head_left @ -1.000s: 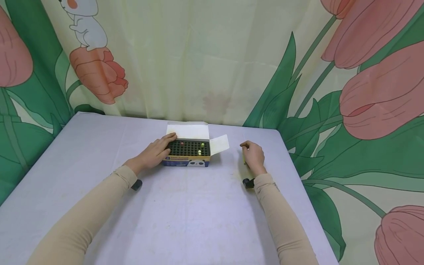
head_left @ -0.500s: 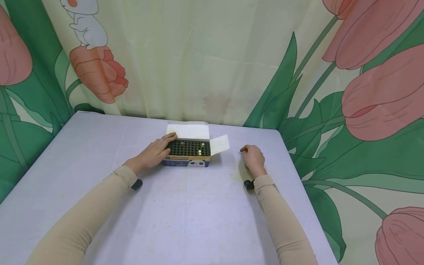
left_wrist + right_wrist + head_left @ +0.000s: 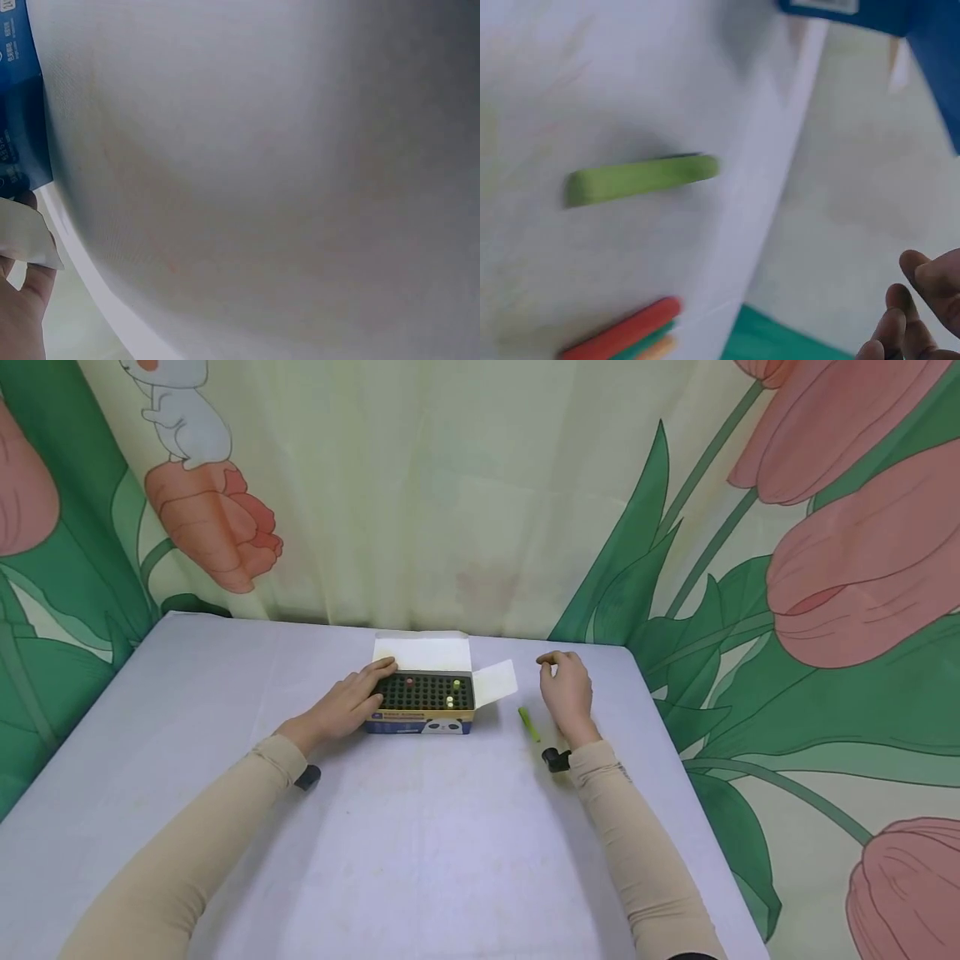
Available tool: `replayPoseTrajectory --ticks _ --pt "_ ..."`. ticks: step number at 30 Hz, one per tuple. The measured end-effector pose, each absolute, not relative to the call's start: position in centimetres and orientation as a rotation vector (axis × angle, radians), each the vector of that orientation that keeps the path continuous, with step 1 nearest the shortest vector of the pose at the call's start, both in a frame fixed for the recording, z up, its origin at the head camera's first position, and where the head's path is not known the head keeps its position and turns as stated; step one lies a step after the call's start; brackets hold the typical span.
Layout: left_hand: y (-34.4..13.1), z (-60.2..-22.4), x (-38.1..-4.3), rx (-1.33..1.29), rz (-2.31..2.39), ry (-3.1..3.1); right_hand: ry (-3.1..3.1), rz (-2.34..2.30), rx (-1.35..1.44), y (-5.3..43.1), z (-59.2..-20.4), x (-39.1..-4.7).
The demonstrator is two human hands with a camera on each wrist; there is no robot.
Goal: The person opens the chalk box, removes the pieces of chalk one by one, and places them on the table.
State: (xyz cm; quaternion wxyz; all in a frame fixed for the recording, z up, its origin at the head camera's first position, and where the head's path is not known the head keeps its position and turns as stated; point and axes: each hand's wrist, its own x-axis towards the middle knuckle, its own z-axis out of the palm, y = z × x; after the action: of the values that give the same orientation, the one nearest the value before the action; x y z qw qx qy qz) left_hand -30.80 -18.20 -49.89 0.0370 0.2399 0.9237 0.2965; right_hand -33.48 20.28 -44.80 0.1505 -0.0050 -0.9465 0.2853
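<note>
An open blue and yellow panda box (image 3: 397, 727) stands at the table's far side, with a black insert (image 3: 431, 703) full of round holes; a few coloured sticks show in it. My left hand (image 3: 341, 706) holds the box's left end, thumb near the front corner and fingers at the back; its flap (image 3: 30, 236) hides part of those fingers in the left wrist view. My right hand (image 3: 567, 689) hovers right of the box, fingers loosely bent and nothing between them. A light green crayon-like stick (image 3: 528, 724) lies on the cloth left of it.
In the right wrist view, a red stick (image 3: 622, 332), a teal one (image 3: 646, 339) and an orange one (image 3: 658, 348) lie side by side. The white lid (image 3: 423, 653) and right flap (image 3: 495, 682) stick out from the box. A printed curtain (image 3: 450, 527) hangs behind the table.
My right hand has moved up and slightly left, its fingers loosening. The green stick, hidden under that hand half a second ago, now lies in plain sight. My left hand has stayed on the box.
</note>
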Motion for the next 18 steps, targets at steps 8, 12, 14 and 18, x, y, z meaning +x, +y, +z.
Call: replayPoseTrajectory --ticks 8,12,14,18 --pt "-18.0 -49.9 -30.6 0.731 0.93 2.835 -2.641 0.912 0.21 17.1 -41.8 -32.0" --pt "-18.2 -50.1 -30.5 0.726 0.922 2.852 -2.569 0.945 0.288 15.3 -41.1 -31.5" --pt "-18.2 -50.3 -30.5 0.735 0.914 2.858 -2.542 0.963 0.314 14.4 -40.9 -31.1" --pt "-18.2 -50.2 -30.4 0.757 0.92 2.863 -2.564 0.993 0.346 12.9 -40.5 -30.5"
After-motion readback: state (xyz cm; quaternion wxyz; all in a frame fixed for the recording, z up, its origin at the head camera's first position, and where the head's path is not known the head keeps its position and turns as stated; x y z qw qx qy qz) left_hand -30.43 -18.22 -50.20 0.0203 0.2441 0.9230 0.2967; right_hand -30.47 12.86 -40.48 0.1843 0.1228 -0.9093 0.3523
